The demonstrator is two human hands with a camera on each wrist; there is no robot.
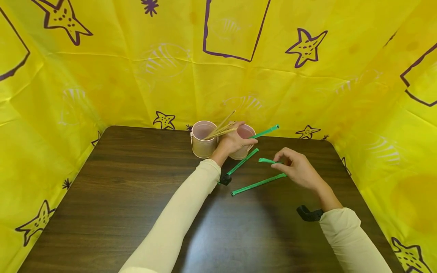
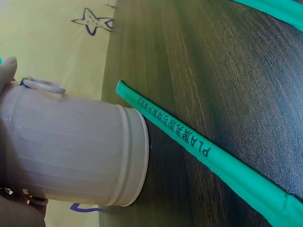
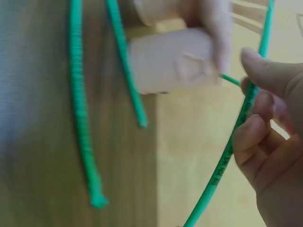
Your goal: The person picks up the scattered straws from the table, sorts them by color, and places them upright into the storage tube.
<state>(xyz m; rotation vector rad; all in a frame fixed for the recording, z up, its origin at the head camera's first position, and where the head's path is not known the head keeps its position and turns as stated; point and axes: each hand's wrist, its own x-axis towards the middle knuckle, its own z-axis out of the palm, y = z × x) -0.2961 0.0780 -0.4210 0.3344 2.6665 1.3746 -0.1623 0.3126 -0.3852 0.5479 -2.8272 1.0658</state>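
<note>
My left hand (image 1: 233,141) grips the right-hand pink pail (image 1: 241,153) near its rim, thumb on one side and fingers on the other. A green wrapped straw (image 1: 268,131) sticks out of that pail, leaning right. To the right, my right hand (image 1: 300,170) pinches another green wrapped straw (image 3: 215,172) between thumb and fingers, above the table. Two more green straws lie on the wood: one straw (image 1: 243,161) beside the gripped pail, another straw (image 1: 257,184) nearer me. The left-hand pail (image 1: 203,149) holds several thin yellowish sticks (image 1: 218,132), slanting up behind my left hand.
The dark wooden table (image 1: 136,189) ends at the back just behind the pails. A yellow cloth (image 1: 119,83) printed with starfish hangs round its back and sides. Each wrist carries a small black camera mount (image 1: 308,213).
</note>
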